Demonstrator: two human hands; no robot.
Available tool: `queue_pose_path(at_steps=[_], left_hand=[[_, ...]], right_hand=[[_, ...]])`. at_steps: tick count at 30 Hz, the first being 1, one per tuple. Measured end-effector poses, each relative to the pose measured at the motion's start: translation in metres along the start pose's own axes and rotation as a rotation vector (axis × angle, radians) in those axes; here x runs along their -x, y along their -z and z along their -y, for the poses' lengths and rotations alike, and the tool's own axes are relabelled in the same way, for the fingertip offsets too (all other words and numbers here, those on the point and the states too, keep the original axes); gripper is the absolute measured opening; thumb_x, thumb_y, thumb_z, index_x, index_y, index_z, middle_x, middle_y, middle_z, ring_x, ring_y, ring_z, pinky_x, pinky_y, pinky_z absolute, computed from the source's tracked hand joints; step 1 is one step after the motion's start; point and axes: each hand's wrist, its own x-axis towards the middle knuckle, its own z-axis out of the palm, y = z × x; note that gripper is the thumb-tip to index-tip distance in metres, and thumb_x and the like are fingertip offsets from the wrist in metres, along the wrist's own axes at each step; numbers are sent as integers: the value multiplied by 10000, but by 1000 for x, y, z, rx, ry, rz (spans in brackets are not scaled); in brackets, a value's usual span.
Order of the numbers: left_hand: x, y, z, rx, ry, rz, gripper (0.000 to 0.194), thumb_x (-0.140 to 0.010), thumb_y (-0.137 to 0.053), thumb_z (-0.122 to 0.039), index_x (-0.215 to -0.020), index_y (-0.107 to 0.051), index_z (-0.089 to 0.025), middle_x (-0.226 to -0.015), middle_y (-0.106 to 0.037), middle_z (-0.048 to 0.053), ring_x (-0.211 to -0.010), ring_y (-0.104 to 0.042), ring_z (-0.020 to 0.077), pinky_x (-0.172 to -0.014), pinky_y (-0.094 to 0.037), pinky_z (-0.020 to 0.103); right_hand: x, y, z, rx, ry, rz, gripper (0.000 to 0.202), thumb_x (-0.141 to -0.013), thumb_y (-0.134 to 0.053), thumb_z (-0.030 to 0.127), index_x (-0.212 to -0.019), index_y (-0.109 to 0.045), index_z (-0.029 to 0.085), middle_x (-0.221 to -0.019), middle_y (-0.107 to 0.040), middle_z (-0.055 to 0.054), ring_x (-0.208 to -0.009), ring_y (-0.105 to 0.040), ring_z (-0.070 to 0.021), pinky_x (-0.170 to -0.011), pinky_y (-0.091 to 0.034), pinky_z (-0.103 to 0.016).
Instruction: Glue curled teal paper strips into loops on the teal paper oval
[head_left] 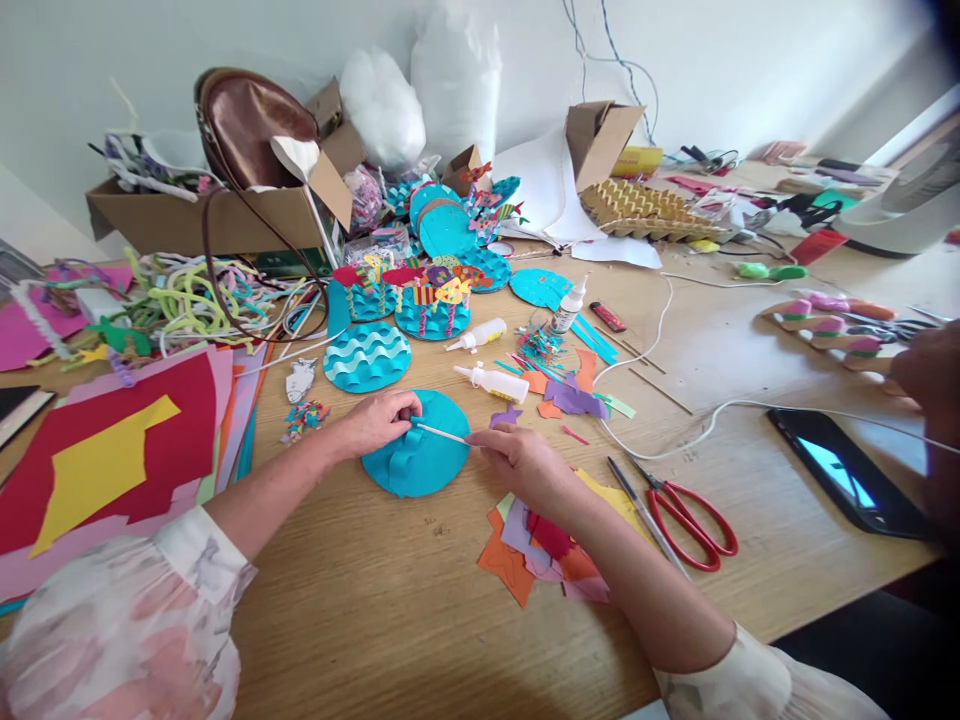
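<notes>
**White stick lies slantwise over blue disc**

The white stick (444,433) runs left to right above the blue disc (439,470) on the table (360,600), its left end slightly farther. The right hand (525,462) pinches its right end; the left hand (382,420) has narrowed fingers at the disc's far-left part, their exact hold unclear. Far left, a cardboard box (165,222) contains fuzzy stems (139,165); a brown bag (259,125) rises at its right. Two glue bottles (499,383) (484,334) point nozzles left.
</notes>
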Motion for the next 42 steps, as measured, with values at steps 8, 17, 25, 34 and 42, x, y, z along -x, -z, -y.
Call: queue_pose_path(at_steps=[8, 17, 25, 34, 42], left_hand=[[0, 1, -2, -18, 1, 6, 195, -670, -470, -72, -820, -547, -170, -686, -500, -33, -643, -474, 114, -592, -375, 216], [0, 1, 0, -25, 0, 11, 202, -668, -468, -79, -835, -538, -169, -687, -496, -33, -646, -469, 113, -589, -371, 216], [1, 0, 1, -28, 12, -4, 204, -669, -472, -97, -847, -523, -183, -685, -491, -36, -655, -476, 117, -588, -378, 216], [1, 2, 0, -25, 13, 6, 205, -681, -490, -99, -866, -554, -161, -700, -499, -22, -660, -485, 120, -605, -390, 222], [1, 0, 1, -26, 10, -18, 234, -671, -488, -95, -882, -557, -167, -715, -503, -22, -677, -491, 124, -624, -394, 228]], right_hand=[[-7, 11, 1, 47, -28, -8, 304, -862, -394, 136, -1019, -642, 214, -898, -665, -64, -812, -607, -152, -700, -432, -241], [-14, 5, 1, 118, -67, 58, 304, -873, -380, 148, -1021, -634, 225, -878, -654, -59, -813, -597, -139, -695, -414, -221], [-14, -2, -4, 114, -83, 56, 306, -871, -386, 142, -1033, -623, 250, -852, -629, -52, -760, -583, -130, -670, -388, -215], [-11, -7, -5, 221, -94, 68, 318, -867, -383, 150, -1060, -601, 277, -833, -604, -49, -746, -578, -141, -618, -366, -214], [-9, -4, -1, 167, -99, 49, 314, -877, -375, 165, -1070, -606, 253, -855, -612, -56, -740, -585, -143, -597, -381, -219]])
